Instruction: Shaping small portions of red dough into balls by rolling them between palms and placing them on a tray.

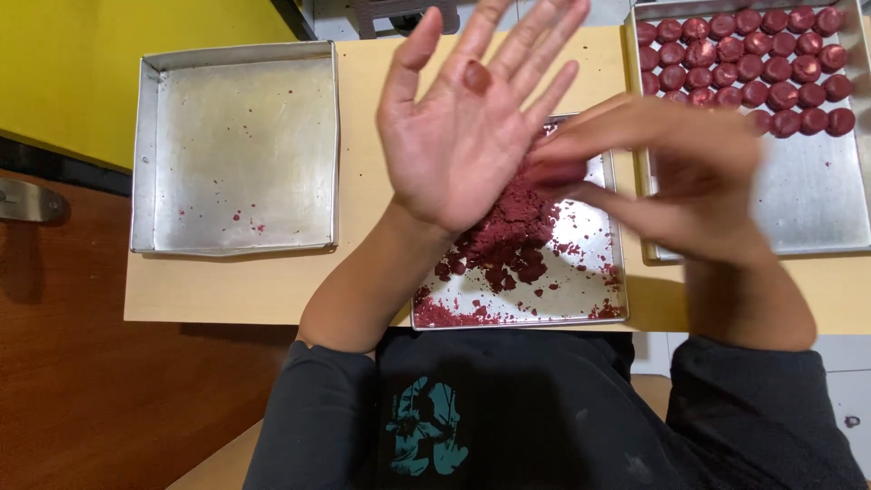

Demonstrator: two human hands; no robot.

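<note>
My left hand is raised palm up with fingers spread, and a small dark red smear of dough sits on the palm. My right hand is blurred beside it, its fingertips near a piece of dark red dough at the left palm's edge. Whether it grips that piece I cannot tell. Below both hands a metal tray holds a heap of dark red crumbly dough.
A bare square metal tray with a few red crumbs lies at the left. At the right, a larger metal tray carries several rows of dark red dough balls. All rest on a light wooden table.
</note>
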